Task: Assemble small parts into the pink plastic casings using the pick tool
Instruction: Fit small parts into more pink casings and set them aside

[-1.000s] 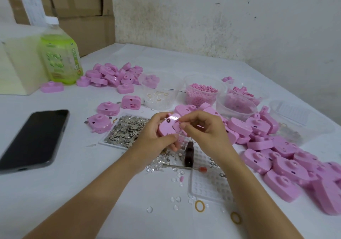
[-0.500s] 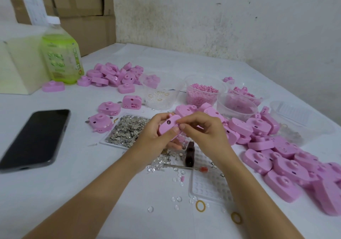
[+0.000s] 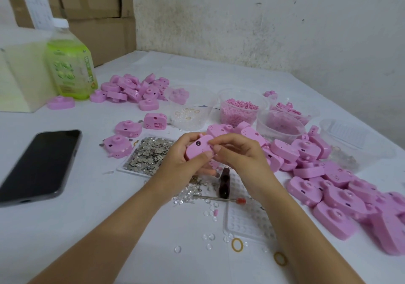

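My left hand grips a pink plastic casing from below and the left, thumb across its front. My right hand pinches the casing's right edge with curled fingers. Whether a small part sits under those fingertips is hidden. The pick tool, a thin metal rod with a red tip, lies on the table below my hands, beside a dark handled tool. A tray of small silver parts lies left of my hands. Clear round lenses are scattered nearby.
Heaps of pink casings lie at right and back left. Clear tubs hold pink bits. A phone lies at left, a green bottle behind it. A clear grid tray and yellow rings lie near the front.
The casing has been turned in my hands so its flat pink face with a dark hole now shows. Both hands stayed in the same spot above the table.
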